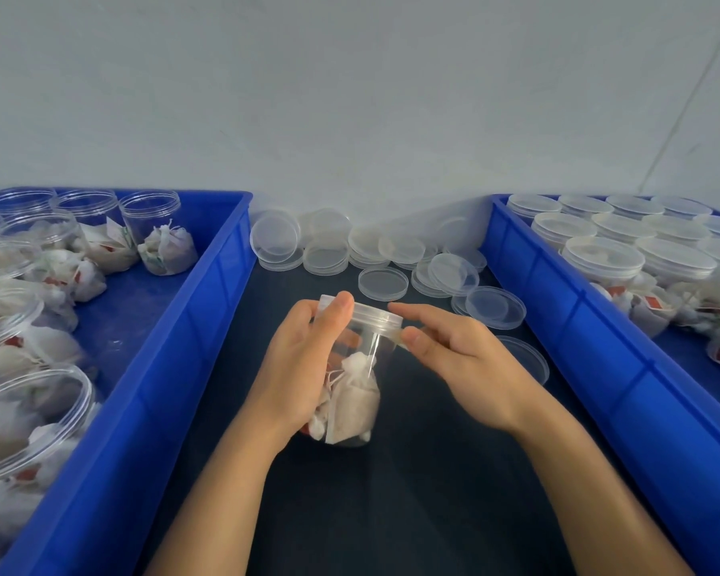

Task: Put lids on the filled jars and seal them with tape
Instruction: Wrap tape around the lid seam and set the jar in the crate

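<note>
Jar [352, 392] – lidded, pouches inside | left hand [304, 367] grips it | right hand [454, 359] pinches tape [398, 338]

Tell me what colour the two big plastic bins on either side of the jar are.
Both large plastic bins are bright blue, clearest in the head view.

Left hand [304, 367]: you grip the clear jar [356, 388], its lid [371, 315] on.
Right hand [454, 355]: your thumb presses tape [395, 336] below the lid.
Surroundings: blue bins [192, 347] either side.
</note>
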